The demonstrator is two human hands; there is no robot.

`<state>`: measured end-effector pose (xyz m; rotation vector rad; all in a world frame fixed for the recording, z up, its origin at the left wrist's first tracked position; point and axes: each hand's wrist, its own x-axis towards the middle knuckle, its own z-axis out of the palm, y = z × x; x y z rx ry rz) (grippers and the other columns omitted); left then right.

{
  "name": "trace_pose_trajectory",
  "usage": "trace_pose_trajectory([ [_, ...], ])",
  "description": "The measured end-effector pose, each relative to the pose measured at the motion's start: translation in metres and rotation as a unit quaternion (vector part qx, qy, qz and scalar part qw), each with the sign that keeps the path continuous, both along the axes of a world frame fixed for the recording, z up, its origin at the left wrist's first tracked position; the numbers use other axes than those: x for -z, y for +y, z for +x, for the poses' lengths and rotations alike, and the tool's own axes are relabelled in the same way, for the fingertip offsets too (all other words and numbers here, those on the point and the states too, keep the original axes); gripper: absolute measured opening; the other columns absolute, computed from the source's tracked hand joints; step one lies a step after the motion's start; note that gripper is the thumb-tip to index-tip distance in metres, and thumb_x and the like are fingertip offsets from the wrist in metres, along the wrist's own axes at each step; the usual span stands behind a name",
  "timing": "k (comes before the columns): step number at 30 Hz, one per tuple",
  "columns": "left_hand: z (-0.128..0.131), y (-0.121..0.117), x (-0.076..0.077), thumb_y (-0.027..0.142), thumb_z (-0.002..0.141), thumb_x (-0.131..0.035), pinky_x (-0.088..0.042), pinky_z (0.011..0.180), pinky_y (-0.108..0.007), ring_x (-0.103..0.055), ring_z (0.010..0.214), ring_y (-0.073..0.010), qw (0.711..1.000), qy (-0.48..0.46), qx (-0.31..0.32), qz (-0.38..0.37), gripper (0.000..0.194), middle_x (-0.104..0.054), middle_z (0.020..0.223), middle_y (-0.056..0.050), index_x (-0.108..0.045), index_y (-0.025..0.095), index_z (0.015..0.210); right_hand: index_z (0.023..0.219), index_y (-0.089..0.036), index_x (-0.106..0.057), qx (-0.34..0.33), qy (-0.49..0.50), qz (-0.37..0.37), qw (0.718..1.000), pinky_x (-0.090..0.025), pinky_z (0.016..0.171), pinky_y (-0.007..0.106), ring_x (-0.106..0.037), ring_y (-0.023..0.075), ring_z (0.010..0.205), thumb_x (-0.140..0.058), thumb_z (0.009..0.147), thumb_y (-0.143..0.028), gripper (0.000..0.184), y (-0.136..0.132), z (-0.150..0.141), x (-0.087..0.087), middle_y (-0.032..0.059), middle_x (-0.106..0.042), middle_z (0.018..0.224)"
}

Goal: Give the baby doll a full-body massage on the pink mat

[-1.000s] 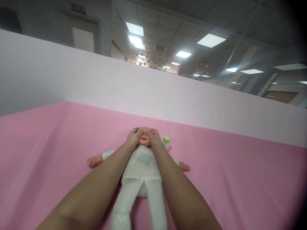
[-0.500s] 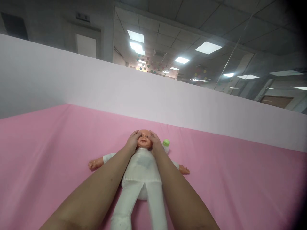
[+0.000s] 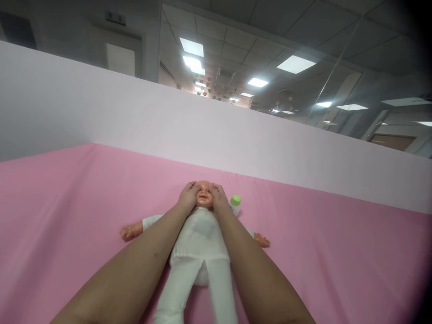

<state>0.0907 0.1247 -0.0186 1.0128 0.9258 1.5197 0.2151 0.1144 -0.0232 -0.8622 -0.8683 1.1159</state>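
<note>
A baby doll point(image 3: 204, 229) in white clothes lies on its back with its arms spread wide and its head away from me. My left hand point(image 3: 189, 197) is curved round the left side of the doll's head, its thumb beside the eye. On the other side, my right hand point(image 3: 218, 196) cups the head in the same way, thumb near the other eye. Between the two hands the nose, mouth and forehead show. My fingertips at the back of the head are partly hidden. Close to my right wrist stands a small white bottle with a green cap point(image 3: 235, 201).
Pink sheeting point(image 3: 320, 243) with folds covers the surface under the doll. A low white wall point(image 3: 219, 130) runs along the far side and the left. Beyond it are glass panels and lit ceiling lights point(image 3: 296, 64).
One second ago my thumbs lay over the doll's eyes. They slid outward to the sides of its face, then came slightly inward again. Both hands stayed on the head.
</note>
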Motion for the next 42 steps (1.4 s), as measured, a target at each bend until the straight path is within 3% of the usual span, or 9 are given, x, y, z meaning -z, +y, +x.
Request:
trace_pose_trajectory([
  [7, 0.002, -0.005, -0.005, 0.037, 0.076, -0.071, -0.057, 0.084, -0.037, -0.072, 0.094, -0.0251, 0.998, -0.048, 0.019, -0.033, 0.037, -0.075, 0.104, -0.010, -0.068, 0.019, 0.109, 0.106, -0.025, -0.069, -0.016, 0.041, 0.000, 0.999, -0.058, 0.091, 0.038, -0.069, 0.0238, 0.106, -0.077, 0.069, -0.040, 0.041, -0.007, 0.006, -0.001, 0.0034, -0.075, 0.110],
  [14, -0.003, -0.010, -0.005, 0.033, 0.066, -0.083, -0.057, 0.083, -0.038, -0.072, 0.090, -0.0251, 0.999, -0.029, 0.034, -0.019, 0.052, -0.073, 0.101, -0.009, -0.065, 0.018, 0.113, 0.115, -0.024, -0.063, -0.044, 0.028, 0.000, 0.999, -0.060, 0.086, 0.039, -0.071, 0.0247, 0.100, -0.085, 0.065, -0.038, 0.056, -0.015, 0.005, -0.006, 0.0046, -0.072, 0.110],
  [19, -0.009, -0.008, -0.007, 0.038, 0.062, -0.090, -0.057, 0.076, -0.039, -0.071, 0.082, -0.0254, 0.999, 0.007, 0.040, -0.029, 0.053, -0.072, 0.093, -0.008, -0.065, 0.018, 0.104, 0.112, -0.025, -0.059, -0.031, -0.003, -0.022, 0.999, -0.062, 0.078, 0.040, -0.072, 0.0255, 0.090, -0.094, 0.059, -0.039, 0.065, -0.009, 0.001, -0.008, 0.0040, -0.070, 0.107],
  [25, -0.006, -0.005, -0.007, 0.041, 0.068, -0.084, -0.056, 0.077, -0.036, -0.070, 0.081, -0.0230, 0.999, -0.005, 0.028, -0.029, 0.042, -0.072, 0.087, -0.006, -0.066, 0.018, 0.099, 0.108, -0.025, -0.061, -0.022, -0.009, -0.014, 1.000, -0.060, 0.080, 0.036, -0.070, 0.0218, 0.091, -0.084, 0.070, -0.048, 0.050, -0.002, 0.003, -0.003, 0.0011, -0.071, 0.101],
  [33, -0.010, -0.018, -0.017, 0.033, 0.068, -0.077, -0.060, 0.082, -0.041, -0.074, 0.090, -0.0285, 0.990, -0.072, 0.117, -0.026, 0.042, -0.076, 0.101, -0.013, -0.068, 0.016, 0.106, 0.115, -0.026, -0.061, -0.082, 0.019, -0.012, 0.996, -0.061, 0.083, 0.042, -0.072, 0.0254, 0.095, -0.078, 0.072, -0.040, 0.049, -0.005, 0.013, -0.001, 0.0031, -0.074, 0.104],
  [38, -0.015, -0.016, -0.016, 0.029, 0.065, -0.087, -0.061, 0.075, -0.042, -0.075, 0.084, -0.0302, 0.989, -0.044, 0.134, -0.042, 0.053, -0.077, 0.095, -0.014, -0.066, 0.017, 0.112, 0.124, -0.026, -0.059, -0.084, -0.014, -0.007, 0.996, -0.061, 0.082, 0.041, -0.073, 0.0251, 0.093, -0.086, 0.067, -0.036, 0.063, -0.010, 0.010, -0.007, 0.0041, -0.072, 0.108],
  [42, -0.016, -0.012, -0.015, 0.031, 0.064, -0.089, -0.060, 0.070, -0.040, -0.075, 0.079, -0.0287, 0.990, -0.023, 0.131, -0.053, 0.052, -0.076, 0.090, -0.012, -0.065, 0.018, 0.108, 0.118, -0.025, -0.061, -0.063, -0.052, -0.008, 0.997, -0.061, 0.080, 0.039, -0.072, 0.0247, 0.092, -0.090, 0.063, -0.035, 0.063, -0.009, 0.009, -0.009, 0.0035, -0.070, 0.107],
])
